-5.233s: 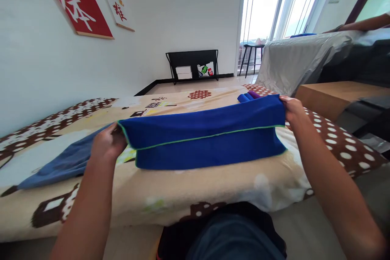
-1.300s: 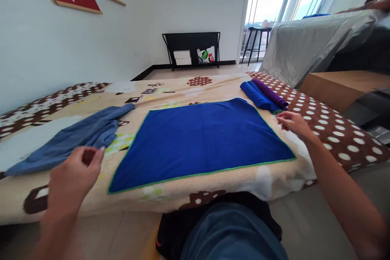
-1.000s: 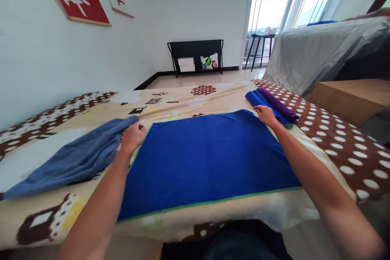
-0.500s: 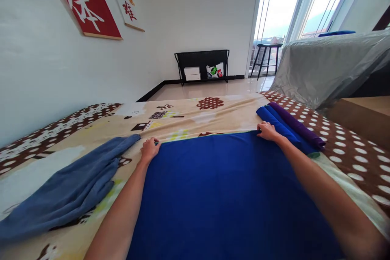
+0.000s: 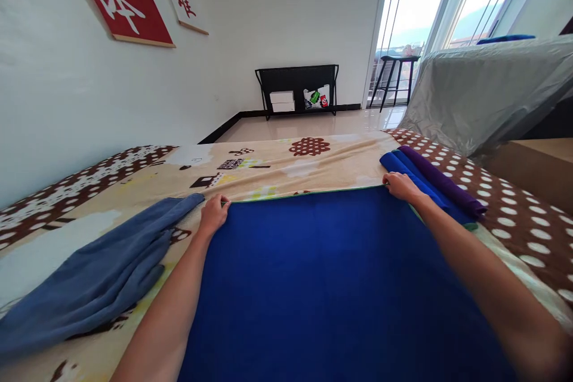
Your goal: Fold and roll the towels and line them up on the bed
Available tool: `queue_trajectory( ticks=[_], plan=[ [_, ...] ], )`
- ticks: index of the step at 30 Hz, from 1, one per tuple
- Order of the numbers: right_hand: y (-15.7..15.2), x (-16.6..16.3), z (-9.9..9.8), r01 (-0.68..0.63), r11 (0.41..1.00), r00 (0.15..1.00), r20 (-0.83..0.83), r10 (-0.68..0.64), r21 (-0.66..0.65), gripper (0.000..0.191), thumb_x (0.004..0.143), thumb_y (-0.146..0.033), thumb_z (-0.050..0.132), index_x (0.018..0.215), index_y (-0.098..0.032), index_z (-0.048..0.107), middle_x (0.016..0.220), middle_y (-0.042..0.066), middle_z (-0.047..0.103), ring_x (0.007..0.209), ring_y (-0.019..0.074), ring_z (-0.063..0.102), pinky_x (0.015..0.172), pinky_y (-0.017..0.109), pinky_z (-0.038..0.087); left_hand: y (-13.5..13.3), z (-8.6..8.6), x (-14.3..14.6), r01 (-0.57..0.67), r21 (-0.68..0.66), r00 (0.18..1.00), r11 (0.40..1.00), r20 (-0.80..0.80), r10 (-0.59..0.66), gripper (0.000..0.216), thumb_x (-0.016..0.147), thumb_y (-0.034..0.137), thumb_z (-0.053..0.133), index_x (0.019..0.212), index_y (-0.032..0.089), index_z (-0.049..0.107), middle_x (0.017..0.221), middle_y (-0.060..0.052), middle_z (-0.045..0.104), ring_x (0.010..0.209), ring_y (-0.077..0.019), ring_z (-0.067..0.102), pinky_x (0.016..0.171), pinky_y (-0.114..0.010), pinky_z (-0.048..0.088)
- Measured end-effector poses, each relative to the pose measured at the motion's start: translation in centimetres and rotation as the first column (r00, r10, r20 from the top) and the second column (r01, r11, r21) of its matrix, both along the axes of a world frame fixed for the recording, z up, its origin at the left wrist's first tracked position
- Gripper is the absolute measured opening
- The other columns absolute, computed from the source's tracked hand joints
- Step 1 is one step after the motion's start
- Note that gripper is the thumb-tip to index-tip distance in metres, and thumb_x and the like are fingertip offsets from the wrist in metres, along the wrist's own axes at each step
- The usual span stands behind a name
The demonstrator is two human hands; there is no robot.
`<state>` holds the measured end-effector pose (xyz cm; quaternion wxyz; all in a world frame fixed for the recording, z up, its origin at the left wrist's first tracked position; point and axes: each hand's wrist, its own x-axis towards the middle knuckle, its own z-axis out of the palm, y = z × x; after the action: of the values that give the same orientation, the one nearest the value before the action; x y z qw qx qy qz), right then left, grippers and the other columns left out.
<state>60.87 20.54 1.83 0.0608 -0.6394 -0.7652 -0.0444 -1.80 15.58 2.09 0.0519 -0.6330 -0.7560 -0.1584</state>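
The blue cloth (image 5: 313, 274) lies spread across the near middle of a patterned blanket (image 5: 349, 158), its green-stitched far edge drawn nearly straight. The left hand (image 5: 215, 213) pinches the far left corner, and the right hand (image 5: 401, 187) pinches the far right one. The blanket is cream with brown motifs, bordered in white-dotted brown on both sides. A rumpled slate-blue cloth (image 5: 102, 274) rests on its left; blue rolls (image 5: 412, 179) and a purple roll (image 5: 441, 182) lie side by side on its right. Beyond, a black rack (image 5: 298, 77) stands against a pale wall (image 5: 290, 12), near a stool (image 5: 400, 61) by bright glass doors (image 5: 412, 0). A red scroll (image 5: 119, 0) hangs at left; plastic sheeting (image 5: 487, 83) drapes something at right.
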Motion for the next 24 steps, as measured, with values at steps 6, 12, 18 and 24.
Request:
queue_trajectory(
  ticks=[6,12,18,24],
  plan=[
    [-3.4,-2.2,-0.4,0.067,0.984,0.996,0.039,-0.075,0.164,0.033,0.085,-0.008,0.05,0.114,-0.008,0.065,0.121,0.026,0.061,0.121,0.0381,0.05,0.101,0.053,0.036,-2.1,1.0,2.5,-0.035,0.051,0.993,0.998,-0.113,0.041,0.033,0.093,0.019,0.036,0.111,0.008,0.062,0.119,-0.027,0.061,0.122,-0.0411,0.05,0.099,-0.059,0.035],
    [-5.2,-12.4,-0.4,-0.088,0.972,0.996,-0.015,0.093,0.22,0.044,0.093,-0.015,0.04,0.133,-0.01,0.057,0.144,0.019,0.052,0.133,0.0302,0.046,0.111,0.048,0.035,-2.7,1.1,14.2,0.3,-0.031,0.942,0.953,-0.148,-0.302,0.048,0.095,0.016,0.035,0.139,0.013,0.054,0.143,-0.015,0.056,0.134,-0.0233,0.048,0.114,-0.037,0.032],
    [-6.6,-23.1,-3.3,-0.301,0.945,0.943,-0.108,0.315,0.131,0.056,0.102,-0.033,0.019,0.151,-0.024,0.043,0.157,0.003,0.041,0.147,0.0148,0.035,0.117,0.033,0.035,-2.8,-2.8,24.7,0.474,-0.156,0.867,0.867,-0.092,-0.49,0.055,0.102,0.031,0.031,0.155,0.017,0.035,0.162,-0.007,0.034,0.15,-0.0164,0.03,0.121,-0.035,0.025],
    [-5.9,-13.0,-3.6,-0.206,0.978,0.963,-0.183,0.197,-0.035,0.064,0.102,-0.057,0.018,0.154,-0.027,0.04,0.161,0.0,0.033,0.151,0.016,0.026,0.124,0.035,0.022,-3.5,-2.0,13.5,0.315,-0.236,0.938,0.919,-0.071,-0.34,0.059,0.103,0.049,0.024,0.155,0.024,0.035,0.163,-0.005,0.03,0.152,-0.0203,0.025,0.123,-0.05,0.021]
  ],
)
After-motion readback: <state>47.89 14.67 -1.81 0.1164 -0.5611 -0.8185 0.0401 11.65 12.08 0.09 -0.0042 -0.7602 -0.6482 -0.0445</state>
